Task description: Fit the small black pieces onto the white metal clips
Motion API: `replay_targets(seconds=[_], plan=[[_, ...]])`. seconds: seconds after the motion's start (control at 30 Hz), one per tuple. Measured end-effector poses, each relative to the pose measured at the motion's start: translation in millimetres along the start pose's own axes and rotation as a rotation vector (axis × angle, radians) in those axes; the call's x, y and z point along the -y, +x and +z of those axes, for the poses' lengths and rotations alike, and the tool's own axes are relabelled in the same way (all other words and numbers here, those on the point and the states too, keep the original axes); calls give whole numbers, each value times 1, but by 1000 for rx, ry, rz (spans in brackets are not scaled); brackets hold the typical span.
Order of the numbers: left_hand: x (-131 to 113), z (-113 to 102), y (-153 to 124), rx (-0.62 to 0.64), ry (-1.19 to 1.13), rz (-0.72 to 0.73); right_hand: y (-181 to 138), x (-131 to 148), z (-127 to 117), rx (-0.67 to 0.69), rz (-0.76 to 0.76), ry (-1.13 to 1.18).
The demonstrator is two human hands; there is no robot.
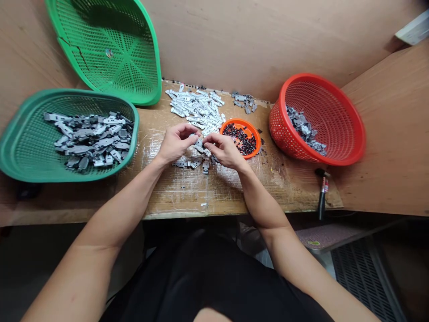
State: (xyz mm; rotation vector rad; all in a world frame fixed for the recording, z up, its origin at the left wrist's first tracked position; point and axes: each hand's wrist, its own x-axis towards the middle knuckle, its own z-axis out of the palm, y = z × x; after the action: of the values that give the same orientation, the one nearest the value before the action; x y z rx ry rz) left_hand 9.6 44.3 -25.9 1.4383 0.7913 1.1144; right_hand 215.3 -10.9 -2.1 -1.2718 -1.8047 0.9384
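Observation:
My left hand (176,142) and my right hand (224,150) meet at the middle of the wooden bench, fingers pinched together on a small grey metal part (200,144) held between them. Below the hands lies a small scatter of grey metal pieces (192,164). Just right of my right hand sits a small orange dish (256,138) with tiny dark red and black bits. Behind the hands is a pile of light silver metal strips (197,107).
A green basket (20,152) of grey metal parts stands at the left, with an empty green basket (110,49) leaning on the wall behind it. A red basket (338,147) holds some grey parts at right. A dark tool (322,193) lies near the bench's front right edge.

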Motion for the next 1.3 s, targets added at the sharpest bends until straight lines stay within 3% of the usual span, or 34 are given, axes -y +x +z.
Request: replay_targets(seconds=[0.1,0.23,0.43,0.73,1.3], plan=[[10,3,1,-35,-9,-42,-2,7,-2,-33,-91,-141],[18,7,1,-120,-21,-100,-2,5,-4,5,-132,-130],[7,8,0,-163,-121,-157,0,-10,1,-44,-4,-18],[-5,11,0,-146,-232,-323,6,-17,0,-4,154,214],[-12,11,0,-144,-135,-439,6,-28,-4,18,113,124]])
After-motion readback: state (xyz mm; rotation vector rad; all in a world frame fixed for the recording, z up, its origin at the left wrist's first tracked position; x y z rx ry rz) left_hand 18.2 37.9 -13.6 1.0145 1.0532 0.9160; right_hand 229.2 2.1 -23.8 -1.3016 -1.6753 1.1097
